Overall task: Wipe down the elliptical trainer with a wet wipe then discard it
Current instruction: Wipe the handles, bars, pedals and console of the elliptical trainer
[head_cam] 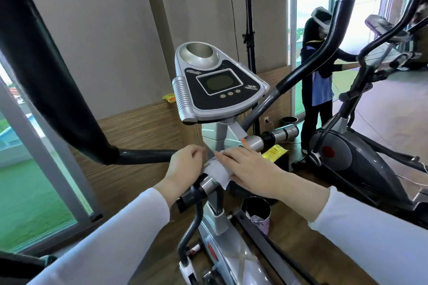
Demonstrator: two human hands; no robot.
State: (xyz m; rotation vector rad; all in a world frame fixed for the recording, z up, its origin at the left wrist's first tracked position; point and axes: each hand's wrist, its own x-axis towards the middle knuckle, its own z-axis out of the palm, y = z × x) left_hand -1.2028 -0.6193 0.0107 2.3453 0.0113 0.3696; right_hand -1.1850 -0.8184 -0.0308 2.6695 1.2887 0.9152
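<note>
— So where do we have our hands?

— Both forearms, in white sleeves, reach forward over the silver and grey elliptical trainer (220, 222). Our right hand (247, 169) lies palm down, fingers straight and close together, pressing the crumpled white wet wipe (217, 172) onto the shiny metal handlebar grip (208, 184) just under the palm.

— And the left?

— Our left hand (183, 164) sits just beside the right, fingers curled loosely inward, its fingertips touching the wipe's near edge. Whether it actually pinches the wipe, we cannot tell.

— Which way does that grip run?

— Its long axis slants from lower left, below our left wrist, up to the right beneath the right hand's fingers, where a second chrome section (273, 135) continues past our fingertips. The wipe drapes across it, a corner hanging down toward us.

— Anything ahead of the hands?

— The silver console with a dark grey screen (218, 83) stands above our knuckles, tilted toward us. Below our right wrist stands a dark cylindrical bin (259, 213).
</note>
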